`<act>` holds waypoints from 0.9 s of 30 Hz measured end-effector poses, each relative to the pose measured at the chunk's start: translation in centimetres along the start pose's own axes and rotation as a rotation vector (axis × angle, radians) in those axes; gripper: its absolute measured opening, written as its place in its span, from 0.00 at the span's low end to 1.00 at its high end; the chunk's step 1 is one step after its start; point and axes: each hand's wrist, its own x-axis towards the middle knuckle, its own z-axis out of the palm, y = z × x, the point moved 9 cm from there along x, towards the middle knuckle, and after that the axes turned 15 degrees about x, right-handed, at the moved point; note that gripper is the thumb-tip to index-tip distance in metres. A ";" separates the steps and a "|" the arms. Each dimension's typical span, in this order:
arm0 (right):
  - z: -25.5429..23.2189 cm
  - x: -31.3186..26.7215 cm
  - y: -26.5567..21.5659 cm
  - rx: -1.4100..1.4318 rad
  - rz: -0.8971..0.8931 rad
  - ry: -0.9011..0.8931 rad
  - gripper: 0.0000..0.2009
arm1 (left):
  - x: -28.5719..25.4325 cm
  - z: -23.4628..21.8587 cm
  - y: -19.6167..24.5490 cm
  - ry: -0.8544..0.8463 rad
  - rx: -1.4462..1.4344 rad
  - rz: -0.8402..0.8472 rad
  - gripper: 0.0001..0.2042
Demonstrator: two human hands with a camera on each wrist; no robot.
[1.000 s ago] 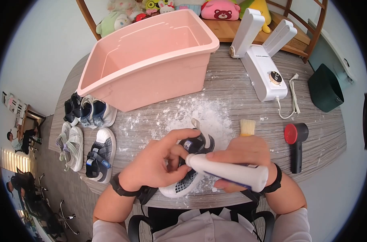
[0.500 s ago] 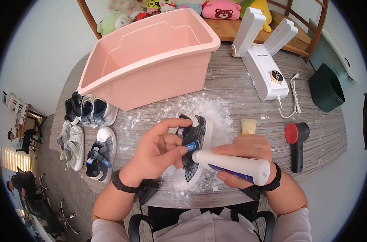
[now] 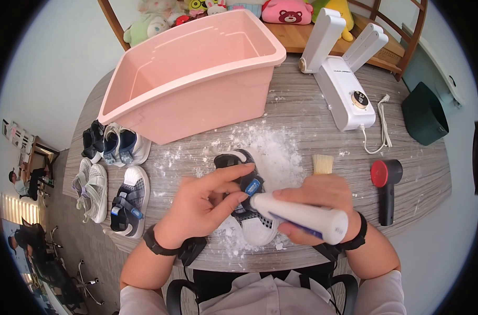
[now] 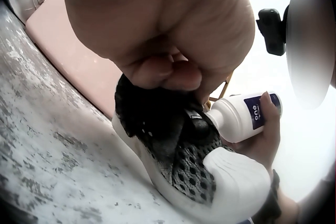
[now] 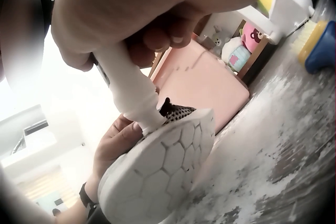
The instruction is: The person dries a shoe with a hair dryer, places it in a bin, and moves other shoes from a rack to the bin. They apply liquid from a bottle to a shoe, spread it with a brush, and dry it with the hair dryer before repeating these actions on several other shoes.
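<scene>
My left hand [image 3: 199, 202] pinches the strap area of a small dark mesh sneaker [image 3: 256, 231] with a white toe cap. A blue tag [image 3: 253, 187] shows at the thumb tip. The sneaker is tilted; its hexagon-patterned white sole [image 5: 163, 169] faces the right wrist camera. My right hand [image 3: 323, 195] grips a white plastic bottle [image 3: 308, 218] with a dark blue label, held slanting. The bottle's narrow neck [image 5: 142, 115] points down at the shoe's upper, right by the left thumb. The shoe's opening is partly hidden by the left fingers.
White powder [image 3: 273, 144] is spread over the wood-grain table. Several other shoes [image 3: 131, 202] stand at the left. A pink bin [image 3: 197, 102] sits behind. To the right are a brush [image 3: 323, 164], a black and red handheld device [image 3: 386, 191], a white two-armed appliance [image 3: 341, 97] and a dark green container [image 3: 425, 113].
The sneaker turned from a tipped pose to show more of its upper, then its heel swung left. The bottle's neck has stayed close to it, moving slightly along the shoe.
</scene>
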 end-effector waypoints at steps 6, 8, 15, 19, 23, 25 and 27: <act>-1.4 -0.4 0.8 -0.021 0.009 0.046 0.13 | 0.1 -0.1 -0.2 0.017 -0.002 -0.017 0.24; -0.5 0.0 0.1 0.039 0.003 -0.061 0.13 | 0.0 0.0 -0.6 0.029 -0.004 -0.023 0.24; -1.0 -0.5 1.6 -0.089 0.018 0.069 0.14 | 0.0 -0.3 0.5 0.025 0.090 0.083 0.24; -1.7 -1.4 4.4 0.111 0.268 0.236 0.17 | 0.1 -0.2 0.3 0.006 0.039 0.146 0.22; -1.7 -1.5 4.2 0.147 0.238 0.160 0.16 | -0.1 0.2 -0.6 0.002 -0.144 0.003 0.20; -1.6 -2.0 4.6 0.347 0.301 0.137 0.14 | -0.1 0.4 -1.1 -0.007 -0.278 -0.090 0.20; -1.6 -1.9 4.2 0.357 0.309 0.095 0.13 | -0.2 0.3 -1.1 0.002 -0.272 -0.095 0.20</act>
